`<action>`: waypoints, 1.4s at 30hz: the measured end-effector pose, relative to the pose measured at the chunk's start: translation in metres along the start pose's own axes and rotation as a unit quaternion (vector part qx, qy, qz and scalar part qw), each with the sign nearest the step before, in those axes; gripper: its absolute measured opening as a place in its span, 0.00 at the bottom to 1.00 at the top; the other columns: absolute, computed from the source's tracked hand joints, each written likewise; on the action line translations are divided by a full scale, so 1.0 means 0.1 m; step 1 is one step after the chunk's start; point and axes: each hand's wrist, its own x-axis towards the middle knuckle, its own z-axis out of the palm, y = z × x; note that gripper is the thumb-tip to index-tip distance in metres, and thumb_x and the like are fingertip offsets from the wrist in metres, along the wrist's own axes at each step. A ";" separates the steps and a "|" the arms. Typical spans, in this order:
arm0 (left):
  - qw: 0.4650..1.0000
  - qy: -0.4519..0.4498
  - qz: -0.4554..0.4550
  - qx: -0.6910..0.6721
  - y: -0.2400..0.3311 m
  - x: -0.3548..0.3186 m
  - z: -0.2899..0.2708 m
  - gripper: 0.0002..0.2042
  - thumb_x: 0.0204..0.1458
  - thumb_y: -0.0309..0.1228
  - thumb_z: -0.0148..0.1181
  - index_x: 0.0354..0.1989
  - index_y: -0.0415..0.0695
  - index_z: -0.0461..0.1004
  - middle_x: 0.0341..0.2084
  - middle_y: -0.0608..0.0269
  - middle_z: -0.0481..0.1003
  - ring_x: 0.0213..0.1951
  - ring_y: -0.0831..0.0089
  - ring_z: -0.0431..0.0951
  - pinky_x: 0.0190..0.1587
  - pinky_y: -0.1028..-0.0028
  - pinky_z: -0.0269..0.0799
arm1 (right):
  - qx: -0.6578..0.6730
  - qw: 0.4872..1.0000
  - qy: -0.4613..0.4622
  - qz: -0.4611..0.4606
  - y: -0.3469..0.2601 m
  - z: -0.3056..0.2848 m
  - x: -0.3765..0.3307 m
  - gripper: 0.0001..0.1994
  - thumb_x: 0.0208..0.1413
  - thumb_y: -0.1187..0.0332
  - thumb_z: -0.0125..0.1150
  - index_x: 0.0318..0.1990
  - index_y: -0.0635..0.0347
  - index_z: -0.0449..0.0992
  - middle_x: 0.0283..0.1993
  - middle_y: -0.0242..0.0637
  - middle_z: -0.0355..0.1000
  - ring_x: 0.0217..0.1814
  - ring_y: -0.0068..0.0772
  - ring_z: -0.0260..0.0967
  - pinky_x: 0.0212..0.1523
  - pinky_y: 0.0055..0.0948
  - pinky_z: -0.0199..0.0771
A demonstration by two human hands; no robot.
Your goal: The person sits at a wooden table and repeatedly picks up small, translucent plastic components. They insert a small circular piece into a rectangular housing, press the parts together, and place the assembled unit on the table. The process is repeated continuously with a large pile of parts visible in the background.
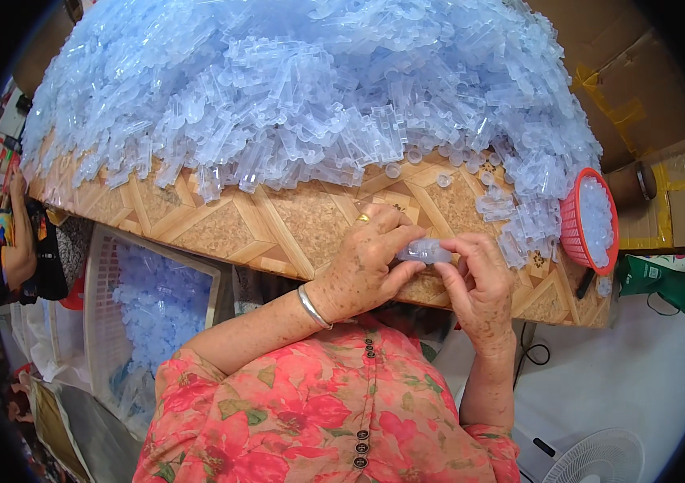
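Above the table's front edge, a small clear plastic piece (425,250), tube-like with a rounded end, is pinched between both hands. My left hand (368,256) grips its left end with thumb and fingers. At its right end, my right hand (479,278) closes thumb and fingertips on it. The fingers hide part of the piece. Beyond the hands lies a big heap of clear, bluish plastic pieces (278,105) on the patterned table (310,217). Several small round clear caps (444,180) lie loose at the heap's near edge.
A red basket (574,221) full of small clear parts stands tilted at the table's right edge. Left of my body is a white crate (99,298) of bluish parts. Cardboard boxes (640,88) stand at right, a white fan (596,459) below. Another person's arm (22,233) shows far left.
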 end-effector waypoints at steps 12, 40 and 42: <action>0.999 -0.018 -0.017 -0.034 -0.03 -0.01 -0.01 0.20 0.45 0.27 0.74 0.48 0.39 0.81 0.42 0.53 0.77 0.48 0.52 0.78 0.53 0.59 0.72 | -0.012 0.999 -0.031 -0.016 0.03 0.02 0.12 0.12 0.52 0.77 0.72 0.45 0.62 0.80 0.43 0.38 0.75 0.29 0.31 0.74 0.30 0.30 0.74; 0.939 -0.230 -0.229 -0.110 0.07 0.39 -0.19 0.16 0.62 0.41 0.65 0.57 0.55 0.83 0.36 0.58 0.85 0.37 0.73 0.83 0.41 0.70 0.79 | 0.435 0.773 -0.245 0.392 0.25 -0.10 0.20 0.22 0.73 0.54 0.54 0.62 0.60 0.63 0.43 0.52 0.81 0.27 0.29 0.82 0.18 0.20 0.79; 0.928 -0.237 -0.258 -0.128 0.08 0.41 -0.20 0.16 0.62 0.41 0.65 0.57 0.57 0.84 0.35 0.58 0.85 0.36 0.72 0.83 0.41 0.70 0.79 | 0.443 0.760 -0.252 0.403 0.25 -0.13 0.24 0.20 0.73 0.56 0.54 0.61 0.60 0.63 0.43 0.54 0.81 0.29 0.32 0.83 0.19 0.22 0.81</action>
